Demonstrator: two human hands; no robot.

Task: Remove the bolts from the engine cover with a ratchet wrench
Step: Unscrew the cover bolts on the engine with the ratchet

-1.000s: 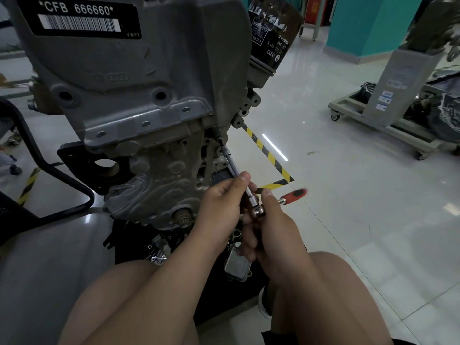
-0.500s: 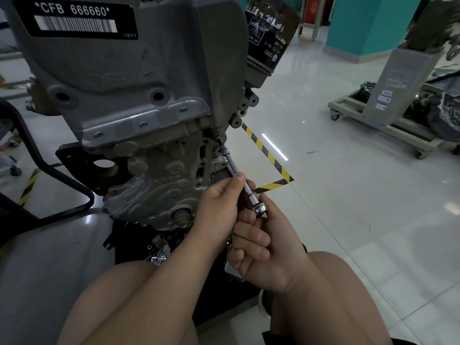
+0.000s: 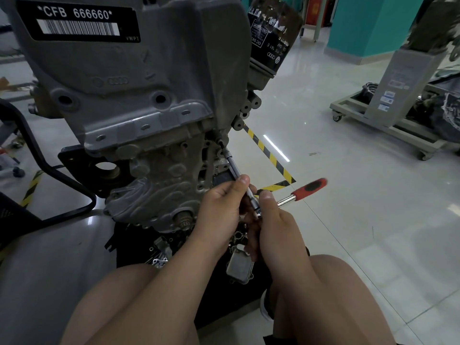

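Red and black, that's the grip of the ratchet wrench (image 3: 308, 188), poking out at two o'clock from the right hand (image 3: 276, 220), and it reads blurred. The right hand is curled round the wrench's head end, thumb on top.

From there the steel extension bar (image 3: 235, 170) runs straight up toward eleven o'clock, and that line is what matters. Its far tip sits on a bolt (image 3: 219, 141) tucked at the lower right edge of the grey engine cover (image 3: 154, 70), just under the flange. The left hand (image 3: 221, 210) is the nearer one to the bolt, pinching the bar between thumb and fingers partway along.

So the bolt lies at eleven o'clock from both hands, along the bar's own axis. I'd say the handle's swing must stay square to that axis, or the socket may tip off.

The bolt is small, dark and half hidden in a recess, and I can't tell how far it has backed out. The cover is dull cast metal, with a barcode label (image 3: 77, 23) at twelve o'clock and small fixing points along its flange.
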